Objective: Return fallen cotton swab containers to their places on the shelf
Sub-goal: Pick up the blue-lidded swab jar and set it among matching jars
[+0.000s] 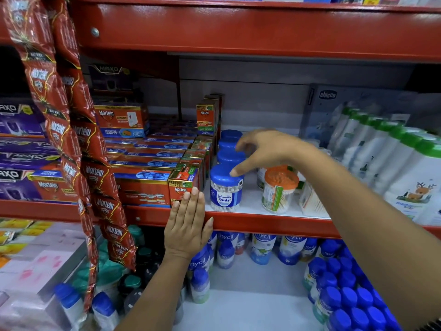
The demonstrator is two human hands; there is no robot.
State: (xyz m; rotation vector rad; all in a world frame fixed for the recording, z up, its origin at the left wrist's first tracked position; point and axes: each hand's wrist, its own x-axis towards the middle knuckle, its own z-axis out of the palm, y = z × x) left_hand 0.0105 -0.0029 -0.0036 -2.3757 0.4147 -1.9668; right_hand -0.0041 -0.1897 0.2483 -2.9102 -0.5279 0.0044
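Observation:
A row of blue-lidded cotton swab jars runs front to back on the white shelf [250, 201]. The front jar [225, 187] stands upright near the edge, labelled "buds". Another jar [230, 134] is at the back of the row. An orange-lidded swab jar [278, 189] stands upright to the right. My right hand [260, 149] hovers over the blue row, fingers apart, one fingertip touching the front jar's lid, holding nothing. My left hand [188, 223] lies flat and open against the red shelf edge [262, 223], fingertips at a red Mortein box [182, 187].
Stacks of red Mortein boxes [148, 163] fill the shelf's left side. White bottles with green caps [393, 158] crowd the right. Hanging red sachet strips [78, 139] drape at the left. The lower shelf holds blue-capped powder bottles [346, 283].

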